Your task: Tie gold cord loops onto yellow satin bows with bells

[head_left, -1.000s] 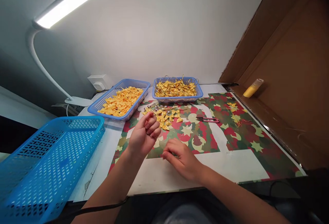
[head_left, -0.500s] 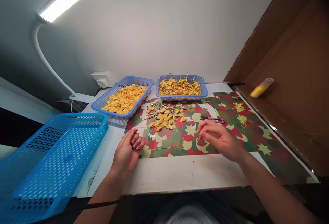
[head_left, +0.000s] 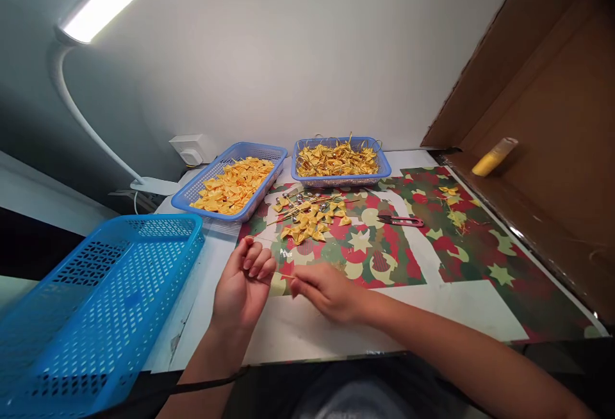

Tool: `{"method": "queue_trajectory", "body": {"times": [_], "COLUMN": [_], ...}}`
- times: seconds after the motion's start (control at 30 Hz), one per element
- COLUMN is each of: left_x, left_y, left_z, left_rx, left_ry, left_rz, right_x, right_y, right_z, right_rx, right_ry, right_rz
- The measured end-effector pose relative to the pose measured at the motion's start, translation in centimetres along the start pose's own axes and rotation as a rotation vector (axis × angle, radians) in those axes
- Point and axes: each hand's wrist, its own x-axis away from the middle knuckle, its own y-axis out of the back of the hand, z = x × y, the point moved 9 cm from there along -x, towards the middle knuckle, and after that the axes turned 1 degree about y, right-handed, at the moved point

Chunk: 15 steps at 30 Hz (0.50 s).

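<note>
My left hand [head_left: 243,284] rests at the near middle of the table, fingers curled together. My right hand [head_left: 324,289] lies just to its right, fingertips pinched. A thin gold wire [head_left: 283,275] runs between the two hands' fingertips. Beyond them a loose pile of small yellow bows [head_left: 310,220] lies on the patterned paper [head_left: 384,259], with several metal pins [head_left: 293,201] at its far edge.
Two small blue baskets stand at the back: the left one [head_left: 192,198] with yellow bows, the right one [head_left: 384,166] with bows on gold wire. A large blue basket [head_left: 96,303] sits near left. Red snips [head_left: 400,220] lie right of the pile. A brown cardboard wall [head_left: 542,118] closes the right side.
My right hand came back from near the red snips to the left hand. The left hand, raised a second ago, now rests low on the table.
</note>
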Motion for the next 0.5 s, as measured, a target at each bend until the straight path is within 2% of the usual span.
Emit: {"method": "queue_trajectory", "body": {"times": [0.17, 0.3, 0.4, 0.5], "left_x": [0.3, -0.2, -0.9, -1.4], "left_y": [1.8, 4.3, 5.4, 5.1], "left_z": [-1.8, -2.0, -2.4, -3.6], "left_rx": [-0.135, -0.269, -0.520, -0.971], "left_ry": [-0.149, -0.202, -0.199, -0.263], "left_rz": [0.002, -0.153, -0.219, -0.183], "right_x": [2.7, 3.9, 4.1, 4.1], "right_y": [5.3, 7.6, 8.3, 9.1], "right_z": [-0.5, -1.1, -1.4, -1.2], "right_rx": [-0.010, 0.080, 0.125, 0.160], "right_ry": [-0.094, -0.172, -0.186, -0.170], "right_rz": [-0.108, -0.127, -0.087, -0.056]}}
